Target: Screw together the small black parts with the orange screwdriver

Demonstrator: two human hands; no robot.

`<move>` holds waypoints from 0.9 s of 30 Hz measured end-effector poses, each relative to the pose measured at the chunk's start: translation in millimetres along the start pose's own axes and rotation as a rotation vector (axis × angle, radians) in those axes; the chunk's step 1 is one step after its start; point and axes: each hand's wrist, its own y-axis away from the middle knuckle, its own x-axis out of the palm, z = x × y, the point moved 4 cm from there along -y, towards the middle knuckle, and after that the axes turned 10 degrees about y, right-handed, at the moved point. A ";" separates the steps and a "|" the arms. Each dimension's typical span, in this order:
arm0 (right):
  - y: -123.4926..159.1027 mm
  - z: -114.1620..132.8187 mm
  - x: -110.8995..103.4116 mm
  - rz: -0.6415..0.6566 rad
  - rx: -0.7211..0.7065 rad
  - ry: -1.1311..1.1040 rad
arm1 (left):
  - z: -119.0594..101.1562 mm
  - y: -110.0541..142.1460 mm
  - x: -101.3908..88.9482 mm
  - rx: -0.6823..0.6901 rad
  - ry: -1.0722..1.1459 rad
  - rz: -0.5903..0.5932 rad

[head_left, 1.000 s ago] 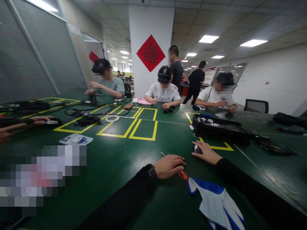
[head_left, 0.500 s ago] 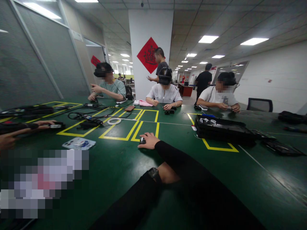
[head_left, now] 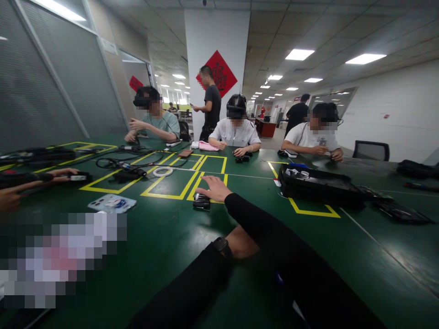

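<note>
My right hand [head_left: 215, 188] is just above and to the right of a small black object [head_left: 201, 202] on the green table [head_left: 164, 256]. Its fingers are stretched out and hold nothing. The object has a shiny dark side and a small white patch near the top, but its kind I cannot make out. My left hand [head_left: 243, 242] lies lower, beneath my right forearm, with a dark watch [head_left: 222, 246] on its wrist. The sleeve of my right arm hides its fingers, so whatever they may hold does not show.
Yellow tape outlines [head_left: 164, 196] mark the table. A phone [head_left: 112, 203], a white cable coil [head_left: 163, 172] and dark cables [head_left: 106, 163] lie left. A black tray [head_left: 318, 183] stands right. Several people sit around; a co-worker's hands [head_left: 65, 176] reach in from the left.
My right hand has let go of the small black object and risen slightly away from it, its fingers straightening. My left arm stays nearly where it was. A standing person behind has moved left.
</note>
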 end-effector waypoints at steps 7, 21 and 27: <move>72.0 -24.8 -67.7 -0.100 0.221 0.034 | 23.2 13.6 -46.0 0.034 -0.138 -0.185; 206.8 -23.3 -46.8 -0.042 0.410 -0.067 | 129.8 67.0 -115.6 -0.473 -0.416 -0.591; 211.7 -42.2 -35.7 -0.104 0.538 -0.586 | 105.5 53.1 -93.7 -0.316 -0.306 -0.426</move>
